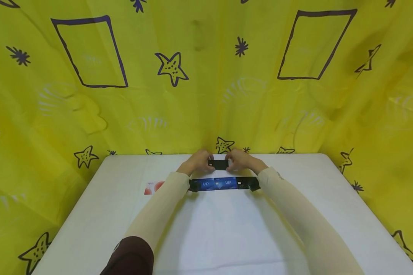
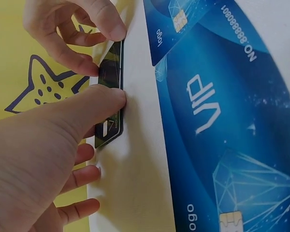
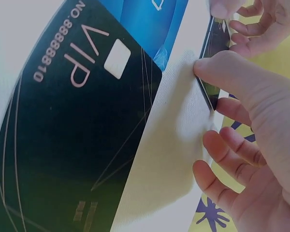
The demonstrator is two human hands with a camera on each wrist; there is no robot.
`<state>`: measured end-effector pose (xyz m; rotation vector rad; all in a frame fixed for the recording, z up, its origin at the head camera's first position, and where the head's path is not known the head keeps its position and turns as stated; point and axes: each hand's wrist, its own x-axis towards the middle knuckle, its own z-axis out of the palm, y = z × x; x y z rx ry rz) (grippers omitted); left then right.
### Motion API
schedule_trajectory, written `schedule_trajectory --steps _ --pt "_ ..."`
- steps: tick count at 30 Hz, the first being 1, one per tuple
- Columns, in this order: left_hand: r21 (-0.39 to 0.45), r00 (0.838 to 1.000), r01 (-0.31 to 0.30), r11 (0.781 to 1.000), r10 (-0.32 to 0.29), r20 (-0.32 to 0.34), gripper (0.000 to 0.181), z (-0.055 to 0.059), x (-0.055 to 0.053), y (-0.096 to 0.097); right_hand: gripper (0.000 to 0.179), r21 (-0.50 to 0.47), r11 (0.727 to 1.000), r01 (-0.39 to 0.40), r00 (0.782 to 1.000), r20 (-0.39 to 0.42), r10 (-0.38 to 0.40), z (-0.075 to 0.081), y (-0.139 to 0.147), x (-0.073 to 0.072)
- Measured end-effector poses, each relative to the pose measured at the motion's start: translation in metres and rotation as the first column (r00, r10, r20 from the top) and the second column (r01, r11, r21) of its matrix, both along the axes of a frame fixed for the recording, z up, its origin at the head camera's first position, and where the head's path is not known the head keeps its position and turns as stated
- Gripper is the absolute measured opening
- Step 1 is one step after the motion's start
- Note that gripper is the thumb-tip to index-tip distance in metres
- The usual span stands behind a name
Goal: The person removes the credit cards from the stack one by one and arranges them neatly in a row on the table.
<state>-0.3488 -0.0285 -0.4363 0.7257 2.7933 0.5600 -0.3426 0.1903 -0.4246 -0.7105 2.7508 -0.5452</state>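
Near the table's far edge, a small black card is pinched between both hands. My left hand grips its left end, thumb on the near face and fingers behind. The right hand holds the opposite end the same way. In the left wrist view the black card appears steeply foreshortened, with thin lines across its face. Just in front of the hands lie two blue VIP cards side by side. A black VIP card continues that row on the right, partly hidden by the right wrist in the head view.
A white card with red circles lies farther left, partly covered by the left sleeve. All of these are on a white table. A yellow curtain with star drawings hangs right behind the far edge and along both sides.
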Motion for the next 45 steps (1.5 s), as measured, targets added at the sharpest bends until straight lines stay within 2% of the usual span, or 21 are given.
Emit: schedule_trajectory --steps 8,16,26,30,37,45 --pt "-0.030 0.996 0.063 0.998 -0.065 -0.064 0.044 0.004 0.002 0.008 0.045 0.039 0.999 0.021 0.999 -0.032 -0.020 0.001 0.008 0.004" --pt "-0.061 0.982 0.125 0.990 -0.132 -0.135 0.044 0.009 0.004 0.018 0.047 0.050 0.999 0.008 0.998 -0.058 -0.005 0.009 0.022 0.010" --pt "-0.039 0.978 0.123 0.992 -0.128 -0.166 0.045 0.017 0.011 0.033 0.045 0.014 0.998 -0.055 0.989 -0.134 0.057 0.018 0.041 0.018" --pt "-0.019 0.976 0.127 0.992 -0.128 -0.176 0.046 0.017 0.014 0.038 0.046 0.010 0.999 -0.044 0.991 -0.127 0.045 0.018 0.048 0.020" --pt "0.003 0.975 0.128 0.992 -0.125 -0.185 0.045 0.017 0.019 0.048 0.045 0.001 0.997 -0.072 0.988 -0.137 0.072 0.019 0.060 0.025" --pt "0.025 0.975 0.126 0.992 -0.120 -0.185 0.045 0.014 0.022 0.061 0.044 -0.001 1.000 -0.009 0.995 -0.095 0.009 0.023 0.073 0.035"
